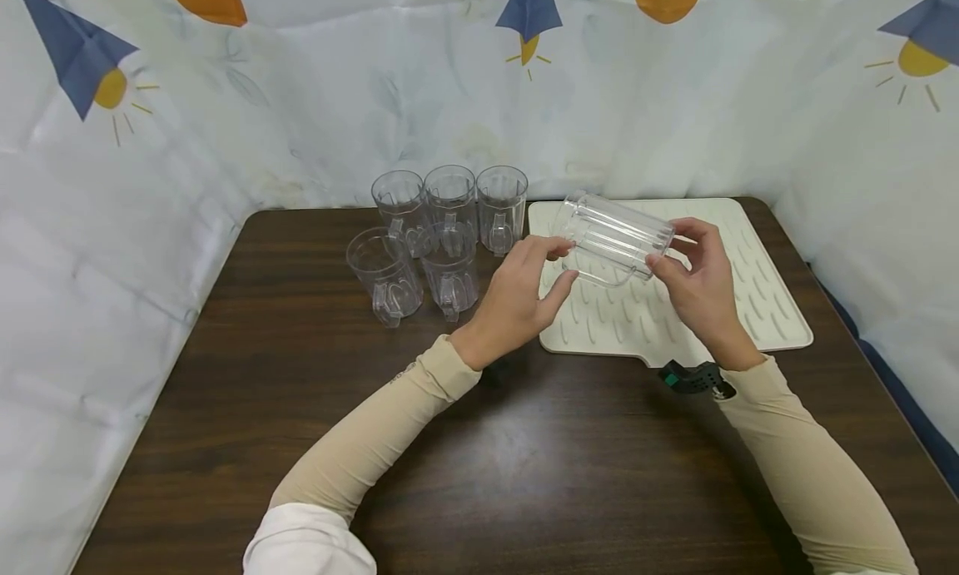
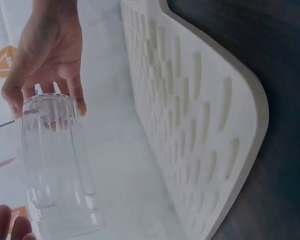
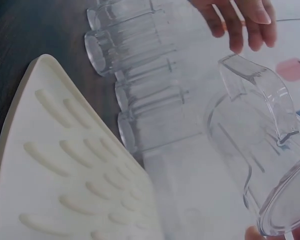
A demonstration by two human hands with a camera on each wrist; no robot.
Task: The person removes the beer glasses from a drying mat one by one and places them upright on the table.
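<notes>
A clear mug (image 1: 618, 230) is held tilted almost onto its side above the white ridged mat, its mouth toward the left. My right hand (image 1: 700, 284) grips it at the base end; in the left wrist view that hand's fingers and thumb close round the bottom of the mug (image 2: 60, 165). My left hand (image 1: 520, 296) is beside the mouth end, thumb and fingers spread. In the right wrist view, the left hand (image 3: 240, 22) has loose fingers a little apart from the mug, near its handle (image 3: 262, 85).
Several matching clear mugs (image 1: 449, 267) stand upright in a cluster at the back, left of the mat (image 1: 757, 309). The mat lies at the back right of the dark wooden table (image 1: 479, 475). White printed cloth (image 1: 419, 76) hangs behind and at both sides.
</notes>
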